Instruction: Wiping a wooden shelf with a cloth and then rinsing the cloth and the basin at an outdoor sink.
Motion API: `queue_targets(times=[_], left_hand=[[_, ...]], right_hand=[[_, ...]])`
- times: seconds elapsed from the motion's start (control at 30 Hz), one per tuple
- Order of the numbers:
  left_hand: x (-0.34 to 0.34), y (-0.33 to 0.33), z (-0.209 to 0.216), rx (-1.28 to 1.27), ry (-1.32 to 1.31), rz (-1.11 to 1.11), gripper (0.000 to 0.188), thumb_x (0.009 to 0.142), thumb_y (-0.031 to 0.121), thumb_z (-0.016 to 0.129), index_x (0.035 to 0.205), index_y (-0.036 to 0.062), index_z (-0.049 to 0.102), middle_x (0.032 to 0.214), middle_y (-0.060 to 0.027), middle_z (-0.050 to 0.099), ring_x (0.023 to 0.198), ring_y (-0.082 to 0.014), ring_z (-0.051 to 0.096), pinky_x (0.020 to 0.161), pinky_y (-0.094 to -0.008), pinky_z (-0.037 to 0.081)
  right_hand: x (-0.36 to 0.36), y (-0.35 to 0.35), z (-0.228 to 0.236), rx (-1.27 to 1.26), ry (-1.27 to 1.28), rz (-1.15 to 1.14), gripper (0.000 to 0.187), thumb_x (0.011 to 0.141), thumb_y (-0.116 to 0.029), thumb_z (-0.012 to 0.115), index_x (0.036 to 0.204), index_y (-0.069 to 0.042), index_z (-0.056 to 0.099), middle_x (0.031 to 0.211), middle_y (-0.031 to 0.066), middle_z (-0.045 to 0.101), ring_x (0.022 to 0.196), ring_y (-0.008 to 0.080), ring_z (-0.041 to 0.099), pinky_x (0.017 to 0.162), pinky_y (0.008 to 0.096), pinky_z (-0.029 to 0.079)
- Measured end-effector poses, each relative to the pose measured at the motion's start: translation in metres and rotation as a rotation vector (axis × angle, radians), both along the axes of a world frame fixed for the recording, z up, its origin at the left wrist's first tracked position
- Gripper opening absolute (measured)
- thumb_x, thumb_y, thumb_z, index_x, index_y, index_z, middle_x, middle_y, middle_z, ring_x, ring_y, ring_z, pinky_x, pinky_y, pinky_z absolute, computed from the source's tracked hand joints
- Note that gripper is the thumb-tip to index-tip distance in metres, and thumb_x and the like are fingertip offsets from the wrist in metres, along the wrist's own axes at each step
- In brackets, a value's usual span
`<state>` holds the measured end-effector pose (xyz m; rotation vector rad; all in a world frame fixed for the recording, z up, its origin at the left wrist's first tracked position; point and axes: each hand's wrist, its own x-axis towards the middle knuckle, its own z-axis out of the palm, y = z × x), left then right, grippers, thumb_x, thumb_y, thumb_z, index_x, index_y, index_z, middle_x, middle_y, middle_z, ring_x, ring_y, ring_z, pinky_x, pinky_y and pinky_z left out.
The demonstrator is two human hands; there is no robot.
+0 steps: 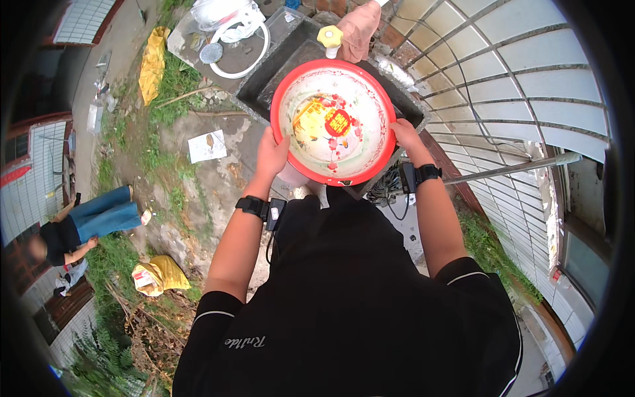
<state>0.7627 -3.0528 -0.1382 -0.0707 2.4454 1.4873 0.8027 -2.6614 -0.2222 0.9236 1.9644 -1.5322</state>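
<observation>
A round washbasin (pixel 311 155) with a wide red rim and a pale inside patterned with red flowers and yellow marks is held between my hands. My left hand (pixel 272 153) grips its rim at the lower left, and my right hand (pixel 409 140) has the rim at the right; the fingers of both curl out of sight under the edge. The basin hangs over the near part of a dark stone sink (pixel 278 69) and hides much of it. Just beyond the far rim is a tap with a yellow knob (pixel 329 37). Whether water lies in the basin, I cannot tell.
Left of the sink, a ledge bears a white hose (pixel 263 56), a round shower head (pixel 211 53) and a white bag (pixel 215 13). A pinkish cloth (pixel 358 33) hangs behind the tap. Along the right runs a barred wall (pixel 503 79) with a metal pole (pixel 509 168). Another person (pixel 86 221) stands far left.
</observation>
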Motion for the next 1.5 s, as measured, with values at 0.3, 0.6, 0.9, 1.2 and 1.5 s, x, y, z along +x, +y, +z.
queue_targets(times=[0.3,0.6,0.9,1.2,1.5], left_hand=[[-0.061,0.026,-0.053,-0.020,-0.066,-0.017,0.023,0.090,0.011,0.060,0.108,-0.0019,0.057,0.099,-0.0190,0.068,0.091,-0.0299,0.067,0.083,-0.0386,0.051],[-0.072,0.039,-0.103,0.105,-0.084,0.035,0.021,0.094,0.007,0.056,0.114,-0.0013,0.055,0.105,-0.0113,0.066,0.094,-0.0185,0.063,0.084,-0.0318,0.050],[-0.074,0.006,-0.115,-0.603,-0.305,-0.114,0.060,0.090,0.028,0.061,0.131,-0.0057,0.033,0.121,-0.0331,0.061,0.117,-0.0446,0.059,0.098,-0.0465,0.047],[-0.014,-0.015,-0.081,-0.448,-0.206,-0.001,0.065,0.091,0.041,0.061,0.135,-0.0026,0.042,0.108,-0.0261,0.067,0.103,-0.0403,0.065,0.090,-0.0461,0.049],[0.179,-0.210,-0.168,-0.493,-0.634,-0.192,0.047,0.088,0.040,0.059,0.104,-0.0035,0.063,0.103,-0.0261,0.068,0.097,-0.0402,0.066,0.088,-0.0445,0.050]], right_hand=[[-0.001,-0.043,-0.049,-0.211,-0.092,-0.316,0.088,0.090,-0.040,0.060,0.155,-0.001,0.016,0.138,0.0173,0.053,0.131,0.0275,0.045,0.105,0.0458,0.037],[0.061,-0.015,-0.023,-0.477,0.129,-0.505,0.021,0.096,-0.027,0.054,0.111,-0.013,0.058,0.089,0.0001,0.064,0.078,0.0103,0.059,0.072,0.0264,0.046],[0.072,-0.021,0.019,-0.430,0.205,-0.504,0.015,0.096,-0.025,0.054,0.101,-0.012,0.061,0.081,-0.0022,0.061,0.073,0.0077,0.056,0.067,0.0229,0.043],[-0.048,-0.056,0.150,0.270,0.757,0.061,0.030,0.090,-0.024,0.064,0.112,-0.005,0.057,0.075,0.0068,0.062,0.068,0.0176,0.062,0.064,0.0344,0.050],[-0.187,-0.141,0.231,1.267,0.542,0.843,0.046,0.095,-0.049,0.054,0.119,-0.011,0.063,0.093,0.0096,0.075,0.084,0.0285,0.072,0.071,0.0432,0.053]])
